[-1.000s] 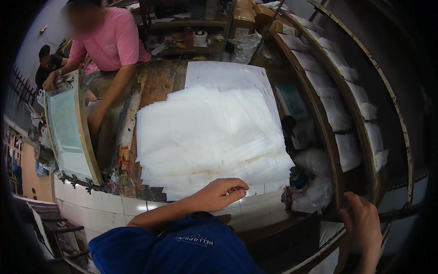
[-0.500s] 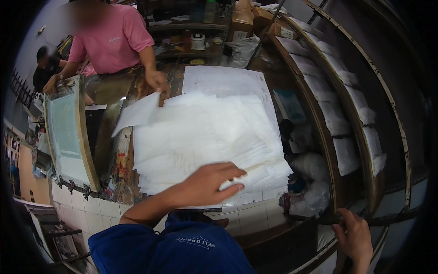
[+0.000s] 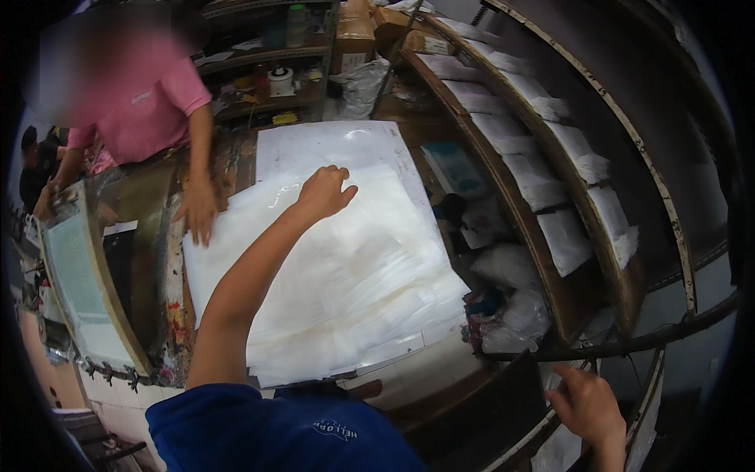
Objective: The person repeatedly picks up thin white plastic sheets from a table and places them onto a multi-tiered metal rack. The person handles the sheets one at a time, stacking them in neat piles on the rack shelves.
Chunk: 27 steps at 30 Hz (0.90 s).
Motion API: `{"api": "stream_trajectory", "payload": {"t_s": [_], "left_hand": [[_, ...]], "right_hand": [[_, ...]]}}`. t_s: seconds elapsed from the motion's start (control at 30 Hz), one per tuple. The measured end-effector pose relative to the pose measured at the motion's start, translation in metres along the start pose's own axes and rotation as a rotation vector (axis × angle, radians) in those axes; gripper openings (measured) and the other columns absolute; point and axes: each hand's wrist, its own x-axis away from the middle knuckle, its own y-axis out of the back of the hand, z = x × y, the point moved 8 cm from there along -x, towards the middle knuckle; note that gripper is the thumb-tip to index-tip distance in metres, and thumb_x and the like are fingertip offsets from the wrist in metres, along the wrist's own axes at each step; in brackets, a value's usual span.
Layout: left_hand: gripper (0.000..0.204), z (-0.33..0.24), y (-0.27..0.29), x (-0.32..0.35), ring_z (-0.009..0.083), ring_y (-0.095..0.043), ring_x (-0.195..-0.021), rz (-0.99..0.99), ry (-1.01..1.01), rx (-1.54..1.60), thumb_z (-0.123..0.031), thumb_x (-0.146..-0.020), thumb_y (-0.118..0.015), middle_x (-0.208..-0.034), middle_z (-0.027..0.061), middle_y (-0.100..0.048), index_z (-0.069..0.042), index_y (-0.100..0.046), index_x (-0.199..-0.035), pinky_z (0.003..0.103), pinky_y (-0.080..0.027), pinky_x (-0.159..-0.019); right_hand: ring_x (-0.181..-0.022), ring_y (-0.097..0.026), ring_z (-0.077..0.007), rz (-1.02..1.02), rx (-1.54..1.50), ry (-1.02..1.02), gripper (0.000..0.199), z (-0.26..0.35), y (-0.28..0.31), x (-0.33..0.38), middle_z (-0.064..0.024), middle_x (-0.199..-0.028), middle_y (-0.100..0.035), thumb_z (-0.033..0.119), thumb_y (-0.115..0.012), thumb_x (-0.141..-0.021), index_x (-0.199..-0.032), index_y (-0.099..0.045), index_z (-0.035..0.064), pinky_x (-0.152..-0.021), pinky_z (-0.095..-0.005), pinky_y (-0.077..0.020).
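Observation:
A broad pile of thin white sheets (image 3: pixel 354 275) lies on the table in front of me. My left hand (image 3: pixel 324 193) is over its far part, fingers bent and the thumb apart, with nothing visible in its grasp. At the lower right, my right hand (image 3: pixel 588 409) hangs beside the metal rails of a rack (image 3: pixel 503 456), its fingers apart and bent, holding nothing that I can see. Across the table a co-worker in a pink shirt (image 3: pixel 126 118) rests one hand (image 3: pixel 202 208) at the pile's left edge. The co-worker's other hand is at a framed printing screen (image 3: pixel 86 275).
A larger white board (image 3: pixel 338 138) extends beyond the pile. Sloping rack shelves (image 3: pixel 511 169) on the right carry several white packets (image 3: pixel 565 240). Clear plastic bags (image 3: pixel 511 315) lie between table and rack. Cardboard boxes (image 3: pixel 355 35) stand at the back.
My left hand has moved from the pile's near edge to its far part. The co-worker's hand has put down a white sheet and now touches the pile. My right hand has shifted slightly.

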Motion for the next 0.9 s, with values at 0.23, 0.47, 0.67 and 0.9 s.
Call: {"api": "stream_trajectory", "payload": {"t_s": [0.23, 0.47, 0.67, 0.9], "left_hand": [[0.037, 0.041, -0.111, -0.073, 0.0311, -0.056, -0.113, 0.373, 0.140, -0.378, -0.028, -0.080, -0.062, -0.114, 0.0139, -0.063, -0.005, -0.065, -0.109, 0.043, -0.047, -0.091], [0.024, 0.106, -0.188, -0.113, 0.0329, -0.064, -0.093, 0.288, -0.150, -0.542, -0.007, -0.077, -0.055, -0.097, 0.0186, -0.067, -0.001, -0.067, -0.097, 0.043, -0.051, -0.083], [0.039, 0.014, -0.106, -0.119, 0.0387, -0.058, -0.107, -0.009, -0.270, -0.032, 0.005, -0.077, -0.051, -0.113, 0.0264, -0.060, 0.009, -0.055, -0.115, 0.042, -0.045, -0.093], [0.014, -0.238, 0.065, 0.058, 0.0226, -0.052, -0.071, -0.238, -0.648, 0.426, -0.004, -0.090, -0.056, -0.088, 0.0139, -0.059, 0.006, -0.057, -0.099, 0.031, -0.044, -0.067]], "right_hand": [[-0.072, -0.065, -0.0340, 0.111, -0.036, -0.163, 0.035, -0.016, -0.018, 0.029, -0.0154, -0.078, -0.067, 0.017, -0.068, -0.080, -0.110, -0.058, 0.0006, -0.067, -0.0413, -0.0521], [-0.076, -0.066, -0.0364, 0.065, -0.011, -0.182, 0.036, -0.041, -0.023, 0.061, -0.0178, -0.082, -0.065, 0.029, -0.063, -0.086, -0.112, -0.056, 0.0048, -0.067, -0.0427, -0.0551], [-0.076, -0.065, -0.0373, -0.014, -0.048, -0.030, 0.030, -0.044, -0.045, 0.027, -0.0185, -0.081, -0.064, 0.025, -0.055, -0.092, -0.110, -0.048, 0.0024, -0.066, -0.0468, -0.0531], [-0.072, -0.063, -0.0402, -0.313, -0.650, 0.193, 0.061, -0.003, 0.000, -0.020, -0.0243, -0.073, -0.062, 0.024, -0.055, -0.091, -0.136, -0.026, -0.0043, -0.063, -0.0452, -0.0493]]}}
